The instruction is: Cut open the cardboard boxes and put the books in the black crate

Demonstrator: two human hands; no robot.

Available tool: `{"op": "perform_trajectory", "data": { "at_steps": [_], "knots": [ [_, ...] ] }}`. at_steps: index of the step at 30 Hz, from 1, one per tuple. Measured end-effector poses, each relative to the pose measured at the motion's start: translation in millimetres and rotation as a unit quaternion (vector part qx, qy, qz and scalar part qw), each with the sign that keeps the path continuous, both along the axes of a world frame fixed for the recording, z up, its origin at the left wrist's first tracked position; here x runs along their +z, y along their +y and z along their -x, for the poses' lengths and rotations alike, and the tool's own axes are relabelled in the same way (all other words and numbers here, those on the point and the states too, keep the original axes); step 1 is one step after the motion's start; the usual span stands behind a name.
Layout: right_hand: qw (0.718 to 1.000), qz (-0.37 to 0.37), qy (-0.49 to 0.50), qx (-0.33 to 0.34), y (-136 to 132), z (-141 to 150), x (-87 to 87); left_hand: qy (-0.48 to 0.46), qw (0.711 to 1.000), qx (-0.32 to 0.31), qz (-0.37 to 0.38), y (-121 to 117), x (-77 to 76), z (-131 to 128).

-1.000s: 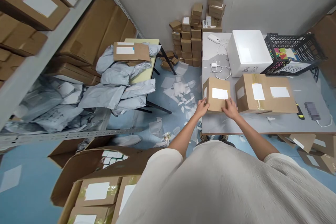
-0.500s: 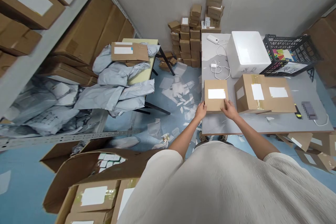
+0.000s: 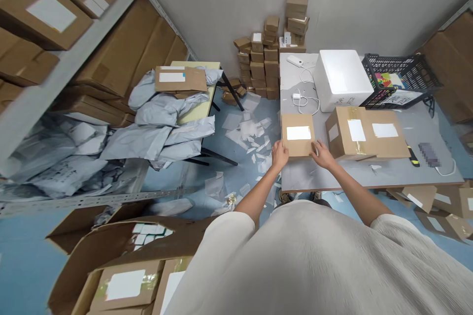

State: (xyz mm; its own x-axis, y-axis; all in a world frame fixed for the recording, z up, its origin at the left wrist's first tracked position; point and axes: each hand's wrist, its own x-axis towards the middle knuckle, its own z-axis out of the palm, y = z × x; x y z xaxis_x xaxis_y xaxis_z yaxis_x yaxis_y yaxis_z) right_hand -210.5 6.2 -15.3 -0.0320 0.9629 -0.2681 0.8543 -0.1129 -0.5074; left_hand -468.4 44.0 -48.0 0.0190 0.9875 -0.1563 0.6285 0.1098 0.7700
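A small brown cardboard box (image 3: 297, 146) with a white label on top stands at the left end of the grey table (image 3: 332, 177). My left hand (image 3: 280, 154) grips its near left corner, fingers closed against the side. At the near right corner my right hand (image 3: 322, 154) holds the same box, with thumb and fingers bent around the edge. To the right lie a taped carton (image 3: 340, 130) and another labelled carton (image 3: 391, 140), both apart from my hands.
A white foam box (image 3: 342, 81) and a black crate (image 3: 401, 78) stand at the table's back. A cutter (image 3: 413, 155) lies on the right. Grey mailing bags (image 3: 148, 135) fill the left side table. Paper scraps (image 3: 251, 128) litter the floor. An open carton (image 3: 70, 275) stands behind me.
The small box has turned a little and now sits squarer to the table, its left side face out of sight. Both hands stay on it. The whole view has shifted slightly.
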Motion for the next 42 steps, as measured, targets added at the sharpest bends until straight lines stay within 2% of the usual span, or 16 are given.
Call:
{"op": "perform_trajectory", "data": {
  "at_steps": [3,6,11,16,19,21,23,27,30,34,38,42],
  "knots": [
    [0.999,-0.046,0.014,0.01,-1.4,-17.8,11.8,0.029,0.999,-0.021,-0.035,-0.4,14.8,-21.6],
    [0.996,-0.091,0.026,0.004,-0.9,-42.2,21.3,0.033,0.995,-0.072,-0.058,-0.8,29.1,-51.9],
    [0.985,-0.166,0.02,-0.029,2.2,-102.9,30.2,-0.002,0.98,-0.176,-0.092,-1.4,45.9,-122.6],
    [0.982,-0.164,-0.014,-0.097,2.4,-179.9,27.2,-0.016,0.969,-0.228,-0.094,-4.7,46.8,-211.3],
    [0.986,-0.117,-0.031,-0.114,2.7,-218.2,22.6,-0.002,0.976,-0.207,-0.064,-6.8,40.7,-253.6],
    [0.991,-0.084,-0.027,-0.102,4.3,-237.2,19.5,0.01,0.983,-0.178,-0.042,-7.7,36.6,-271.0],
    [0.994,-0.078,-0.009,-0.079,7.3,-251.4,16.5,0.015,0.988,-0.154,-0.031,-8.1,34.1,-280.3],
    [0.99,-0.125,0.046,-0.05,15.1,-268.6,12.7,0.013,0.992,-0.128,-0.013,-9.1,34.6,-290.5],
    [0.984,-0.14,0.065,-0.089,18.3,-277.0,13.6,0.014,0.991,-0.133,-0.007,-11.4,36.8,-303.4],
    [0.978,-0.124,0.071,-0.155,18.0,-287.5,18.6,0.011,0.987,-0.161,-0.018,-15.4,38.5,-319.2],
    [0.976,-0.126,0.077,-0.162,18.9,-288.7,24.1,0.023,0.981,-0.19,-0.031,-16.8,42.8,-312.4],
    [0.974,-0.158,0.092,-0.133,22.1,-268.1,32.7,0.076,0.982,-0.163,-0.052,-13.8,51.5,-290.2]
  ]
}}
